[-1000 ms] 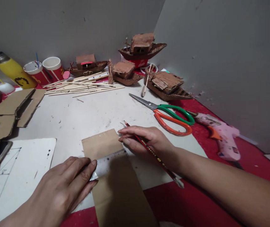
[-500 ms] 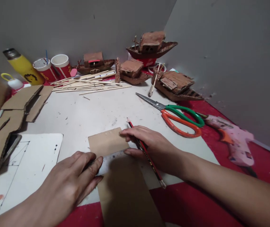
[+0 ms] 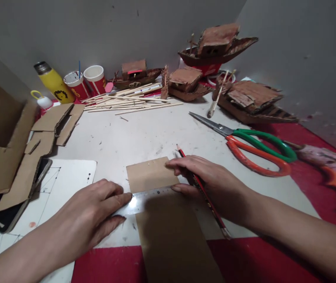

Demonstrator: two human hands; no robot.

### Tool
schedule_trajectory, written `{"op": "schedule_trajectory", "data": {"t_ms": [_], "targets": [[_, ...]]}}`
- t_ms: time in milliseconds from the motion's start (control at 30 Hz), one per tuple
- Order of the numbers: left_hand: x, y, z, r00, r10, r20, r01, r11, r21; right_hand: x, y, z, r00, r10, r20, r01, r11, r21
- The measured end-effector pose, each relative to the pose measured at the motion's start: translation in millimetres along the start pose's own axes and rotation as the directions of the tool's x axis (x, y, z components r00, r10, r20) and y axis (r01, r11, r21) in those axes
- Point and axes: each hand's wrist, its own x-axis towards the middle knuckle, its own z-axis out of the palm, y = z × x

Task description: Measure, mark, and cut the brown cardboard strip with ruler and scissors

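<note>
A clear ruler [image 3: 148, 199] lies across a strip of brown cardboard [image 3: 150, 175] in front of me. My left hand [image 3: 95, 214] grips the ruler's left end, fingers on top and thumb at the near edge. Between the fingers of my right hand [image 3: 212, 181] rests a red and black pencil [image 3: 210, 206], its tip pointing away from me. That hand's thumb touches the ruler's right end, while its fingertips reach the cardboard's far right edge. My shadow darkens the near part of the strip.
Scissors [image 3: 256, 145] and a pink glue gun [image 3: 329, 169] lie to the right. Several cardboard boats [image 3: 217, 47], thin sticks [image 3: 135, 100], paper cups [image 3: 94, 80] and a yellow bottle [image 3: 51, 82] stand behind. Left are cardboard pieces [image 3: 42, 143], a phone [image 3: 5, 216] and drawn paper [image 3: 76, 175].
The view has swung left, so everything sits further right in the picture, and a cardboard box shows more at left. Both hands keep nearly the same hold on ruler and pencil.
</note>
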Motion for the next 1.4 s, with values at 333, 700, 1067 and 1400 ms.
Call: {"op": "schedule_trajectory", "data": {"t_ms": [333,700,1067,1400], "targets": [[-0.2,-2.1,0.7,1.000,0.019,0.003,-0.019,1.000,0.019,-0.2,-4.2,0.2,1.000,0.000,0.000,0.000,1.000,-0.021],[-0.1,-9.8,3.7,0.998,0.065,-0.026,-0.063,0.997,0.047,4.6,-6.5,-21.4,0.956,0.289,0.048,-0.285,0.881,0.378],[0.6,-4.5,1.4,0.997,0.025,-0.067,-0.024,1.000,0.016,3.5,-5.9,-18.6,0.947,0.320,0.022,-0.305,0.880,0.363],[0.2,-5.8,2.6,0.995,0.047,-0.083,-0.047,0.999,-0.001,0.3,-5.2,-12.5,0.982,0.191,-0.010,-0.180,0.939,0.293]]}}
